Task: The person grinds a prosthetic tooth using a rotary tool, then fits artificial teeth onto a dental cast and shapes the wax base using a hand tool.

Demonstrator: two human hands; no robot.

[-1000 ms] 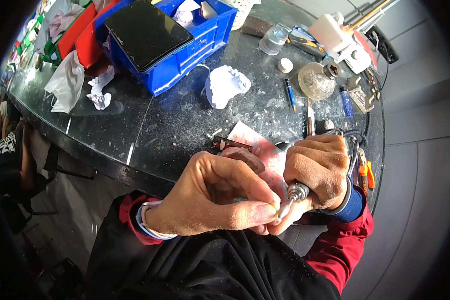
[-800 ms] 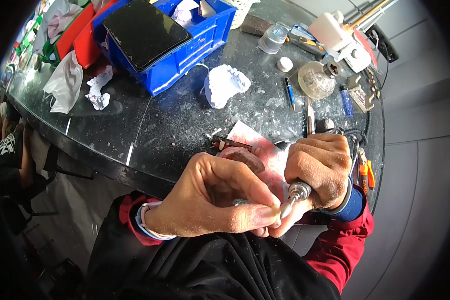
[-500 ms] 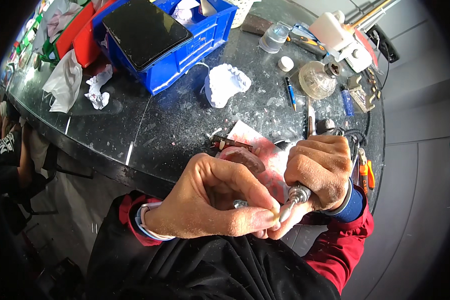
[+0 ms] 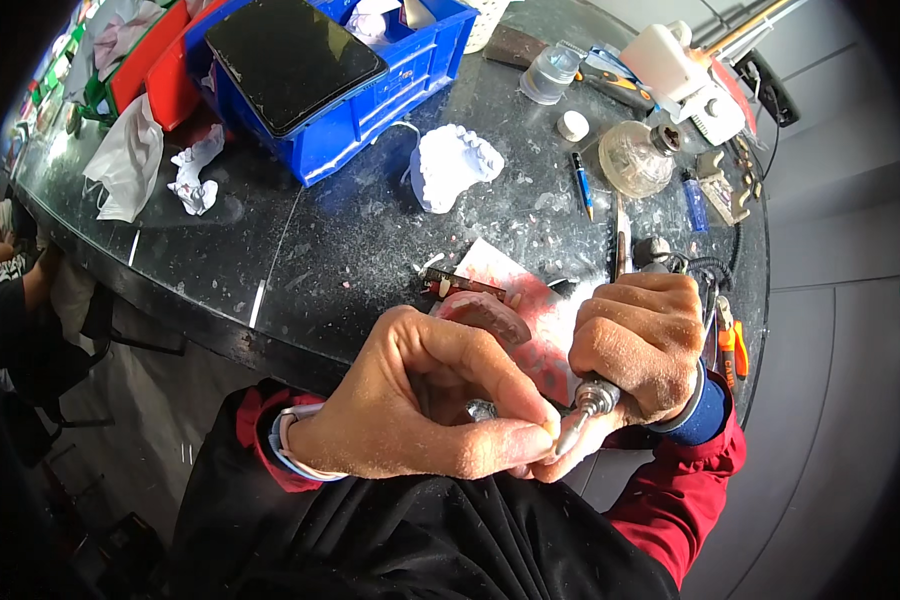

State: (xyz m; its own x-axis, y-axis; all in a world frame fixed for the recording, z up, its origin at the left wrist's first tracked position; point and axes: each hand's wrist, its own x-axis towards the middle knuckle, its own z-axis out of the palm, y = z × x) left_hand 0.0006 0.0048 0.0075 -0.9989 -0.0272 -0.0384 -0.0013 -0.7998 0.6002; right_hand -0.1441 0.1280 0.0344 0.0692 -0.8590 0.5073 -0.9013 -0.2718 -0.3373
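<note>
My right hand wraps round a metal rotary handpiece, its burr pointing down and left. Thumb and forefinger of my left hand are pinched right beside the burr's tip. Whatever they hold is too small and too covered to name. Pale dust coats both hands. Just beyond the left hand sits a pink, arch-shaped dental piece, partly hidden. A dark strip with small tooth-like pieces lies behind it, on a white sheet stained pink.
A white plaster dental model stands mid-bench, behind it a blue crate bearing a black tablet. A glass burner, a blue pen, a knife and orange-handled pliers lie rightward. A white mask rests left.
The burr has shifted very slightly down and left against the pinched left fingertips. Both hands keep their grip and place. A person at the far left has moved a little.
</note>
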